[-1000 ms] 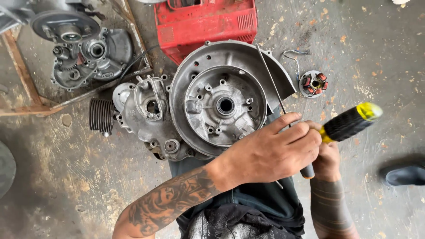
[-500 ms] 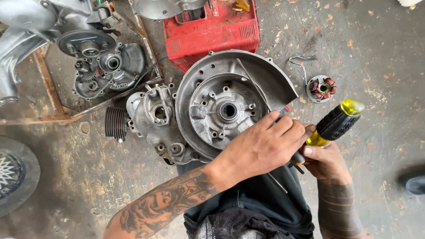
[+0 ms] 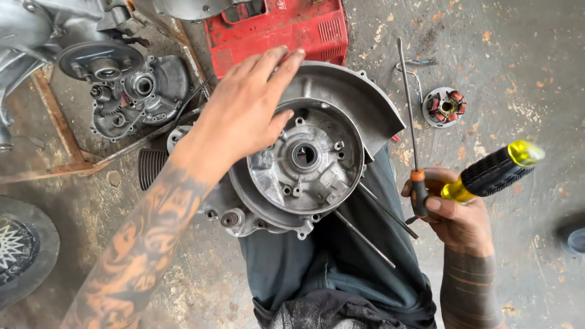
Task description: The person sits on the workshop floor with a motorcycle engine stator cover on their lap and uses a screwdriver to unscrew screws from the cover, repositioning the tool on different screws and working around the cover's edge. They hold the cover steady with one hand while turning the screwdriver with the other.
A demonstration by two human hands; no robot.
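A grey metal engine case (image 3: 311,161) with a round housing and a curved shroud rests against my legs on the concrete floor. My left hand (image 3: 244,116) reaches across its upper left rim, fingers stretched out, holding nothing. To the right of the case, my right hand (image 3: 454,216) grips a screwdriver with a yellow and black handle (image 3: 493,170). The same hand holds a thin orange-collared screwdriver (image 3: 409,109) with its shaft pointing up. Two thin metal rods (image 3: 365,237) slant from that hand down over my trouser leg.
A red plastic cover (image 3: 280,27) lies beyond the case. A second opened engine half (image 3: 134,97) sits at the upper left on a rusty frame. A small stator with copper coils (image 3: 443,106) lies to the right, a wheel (image 3: 18,250) at the left edge, a shoe (image 3: 576,240) at the right edge.
My left hand has left the tools at my right hand and swung up and left over the engine case. The right hand now holds the screwdrivers alone, the thin one turned upright.
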